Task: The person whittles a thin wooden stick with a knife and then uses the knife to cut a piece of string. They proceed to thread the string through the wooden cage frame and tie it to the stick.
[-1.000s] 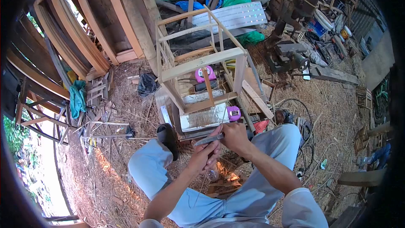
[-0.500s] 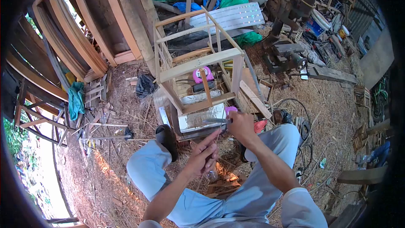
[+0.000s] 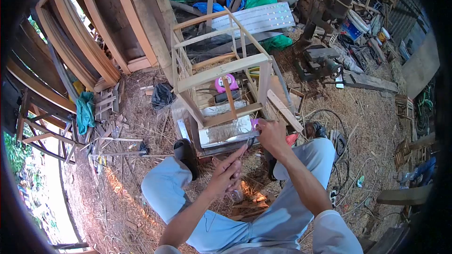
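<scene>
My right hand [image 3: 273, 136] is closed around the handle of a knife, whose blade now points down toward my left hand and is hard to make out. Below and left of it, my left hand [image 3: 227, 175] is closed on a thin strip, its index finger stretched up toward the blade. Just beyond both hands a small wooden frame [image 3: 221, 71] stands on a low box-like bench [image 3: 221, 148]. A pink tape measure [image 3: 226, 83] lies inside the frame, beside a dark block [image 3: 227, 97].
Curved wooden frames [image 3: 77, 33] lean at the upper left. A metal vise or machine [image 3: 322, 61] stands at the upper right. A black bag [image 3: 162, 95], a dark sandal [image 3: 185, 159] and a board [image 3: 285, 111] lie around the bench, among wood shavings.
The knife in my right hand has turned from pointing left to pointing down toward my left fingertip. My right hand has moved slightly up; my left hand has barely moved.
</scene>
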Tool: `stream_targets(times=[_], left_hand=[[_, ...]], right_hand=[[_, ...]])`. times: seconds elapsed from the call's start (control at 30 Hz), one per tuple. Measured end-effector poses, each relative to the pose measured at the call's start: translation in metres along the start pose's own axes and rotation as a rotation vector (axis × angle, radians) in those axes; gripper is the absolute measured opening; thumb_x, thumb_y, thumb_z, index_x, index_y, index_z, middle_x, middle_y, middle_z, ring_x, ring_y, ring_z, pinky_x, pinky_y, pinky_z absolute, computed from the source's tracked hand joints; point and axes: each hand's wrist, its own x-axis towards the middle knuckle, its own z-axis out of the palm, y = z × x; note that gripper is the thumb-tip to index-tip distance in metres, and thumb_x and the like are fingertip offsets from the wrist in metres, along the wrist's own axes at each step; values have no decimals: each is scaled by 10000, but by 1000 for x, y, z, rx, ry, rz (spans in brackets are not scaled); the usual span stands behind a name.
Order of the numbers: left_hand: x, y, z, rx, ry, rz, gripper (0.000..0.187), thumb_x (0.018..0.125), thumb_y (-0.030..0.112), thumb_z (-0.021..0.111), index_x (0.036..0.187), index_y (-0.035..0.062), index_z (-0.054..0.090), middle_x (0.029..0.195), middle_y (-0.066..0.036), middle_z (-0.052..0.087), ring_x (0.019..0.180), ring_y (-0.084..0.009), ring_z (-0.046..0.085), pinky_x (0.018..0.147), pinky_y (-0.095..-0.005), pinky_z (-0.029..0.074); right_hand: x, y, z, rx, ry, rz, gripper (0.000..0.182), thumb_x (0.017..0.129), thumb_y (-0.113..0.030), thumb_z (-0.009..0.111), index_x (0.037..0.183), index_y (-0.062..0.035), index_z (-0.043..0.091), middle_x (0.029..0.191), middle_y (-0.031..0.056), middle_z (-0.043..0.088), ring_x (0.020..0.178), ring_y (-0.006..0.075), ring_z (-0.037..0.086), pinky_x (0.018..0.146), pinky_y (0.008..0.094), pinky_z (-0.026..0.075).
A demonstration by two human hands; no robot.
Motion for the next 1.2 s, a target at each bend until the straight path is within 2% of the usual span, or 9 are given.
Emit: stream_targets(times=[0.13,0.27,0.5,0.57,0.63,0.73,1.0,1.07,1.2], left_hand=[[-3,1,-4,-38,-17,11,499,970,229,437,1435,178,265,679,42,339,437,-21,288,349,-155,311],[-19,-3,-8,29,-18,-39,471,971,205,427,1420,143,296,694,31,345,432,-20,294,371,-161,333],[6,0,-7,-80,5,49,465,963,197,421,1408,130,306,678,15,321,398,-53,295,367,-210,344],[8,4,-6,-92,27,72,470,962,200,421,1412,139,300,674,15,316,393,-54,288,361,-210,339],[9,8,-7,-116,70,50,490,959,213,424,1423,160,274,669,16,308,387,-56,277,354,-209,332],[7,14,1,-131,74,-3,465,974,185,396,1425,181,282,688,18,321,412,-39,279,371,-195,365],[12,-7,0,-56,31,10,496,979,234,403,1441,191,228,677,16,308,432,-54,286,375,-213,377],[13,-10,0,-25,42,-18,501,978,251,401,1442,190,222,665,15,293,429,-64,277,369,-221,377],[10,-10,-5,-6,-15,42,497,977,254,414,1437,177,242,689,17,325,464,-52,322,382,-225,403]], right_hand=[[6,6,-4,-131,-30,135,63,695,-116,606,704,-62,637,657,151,640,625,312,649,565,420,501],[21,60,-11,-182,81,619,110,734,-129,604,705,-49,673,665,200,627,630,348,640,584,443,512],[6,15,-2,245,245,318,56,694,-100,648,667,-59,620,625,165,599,589,343,606,556,413,493],[-3,-4,4,451,335,28,62,650,-66,665,656,-73,604,623,140,604,578,313,609,549,405,489],[-17,-26,-4,412,152,-161,80,632,-82,663,690,-79,608,647,123,620,585,293,622,543,394,487],[-29,-37,14,295,-8,-204,126,622,-112,672,726,-73,612,678,123,633,591,280,632,535,384,484],[-24,-33,13,316,70,-69,146,602,-147,718,676,-85,608,600,88,594,561,276,608,512,382,463],[-19,-23,12,193,41,-80,53,718,-139,597,706,-92,617,622,102,617,567,275,626,507,397,480],[-16,-19,7,122,5,-40,74,717,-159,597,674,-100,605,614,104,613,563,276,623,514,401,482]])
